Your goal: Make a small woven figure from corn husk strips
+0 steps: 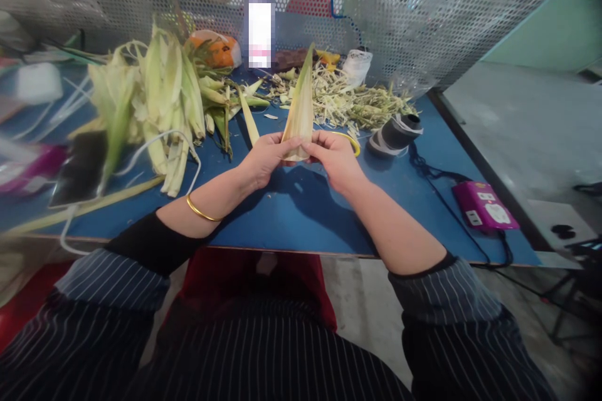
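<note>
A long pale green-yellow leaf stands upright over the blue table, its tip pointing away from me. My left hand pinches its lower left edge and my right hand pinches its lower right edge, fingers closed on it. A gold bangle sits on my left wrist. A yellow loop lies just behind my right hand.
A heap of pale leaves lies at the left, shredded trimmings at the back. A grey tape roll, a pink device with a black cable, a phone and a perforated metal screen are around.
</note>
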`<state>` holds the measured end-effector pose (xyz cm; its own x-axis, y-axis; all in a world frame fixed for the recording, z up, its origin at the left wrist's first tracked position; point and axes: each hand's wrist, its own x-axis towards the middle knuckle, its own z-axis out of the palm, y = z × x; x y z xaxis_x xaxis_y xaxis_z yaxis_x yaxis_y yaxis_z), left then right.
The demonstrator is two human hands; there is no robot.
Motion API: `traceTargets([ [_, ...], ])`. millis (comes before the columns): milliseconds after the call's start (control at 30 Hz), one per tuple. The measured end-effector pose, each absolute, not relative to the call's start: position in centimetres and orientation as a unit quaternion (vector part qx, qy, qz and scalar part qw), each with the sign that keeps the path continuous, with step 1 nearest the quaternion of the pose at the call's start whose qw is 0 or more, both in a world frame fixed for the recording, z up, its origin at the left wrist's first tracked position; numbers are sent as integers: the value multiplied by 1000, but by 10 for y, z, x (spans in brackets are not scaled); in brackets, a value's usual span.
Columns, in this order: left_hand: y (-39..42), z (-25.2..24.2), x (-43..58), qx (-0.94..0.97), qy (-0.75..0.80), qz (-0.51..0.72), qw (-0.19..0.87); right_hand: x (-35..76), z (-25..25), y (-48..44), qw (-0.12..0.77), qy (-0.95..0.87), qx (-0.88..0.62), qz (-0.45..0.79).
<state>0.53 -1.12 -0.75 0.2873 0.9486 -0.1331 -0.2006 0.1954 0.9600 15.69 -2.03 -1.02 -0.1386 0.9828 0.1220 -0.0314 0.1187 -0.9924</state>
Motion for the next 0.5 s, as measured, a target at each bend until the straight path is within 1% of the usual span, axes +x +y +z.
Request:
traceTargets([
  [167, -12, -8, 8, 446, 383, 432, 684, 156, -11, -20, 507, -523, -395, 559],
  [367, -11, -12, 10, 439, 366, 457, 682, 154, -15, -21, 503, -503, -386, 587],
  [500, -9, -15, 8, 448, 367, 450, 680, 155, -14, -21, 498, -484, -382, 609],
])
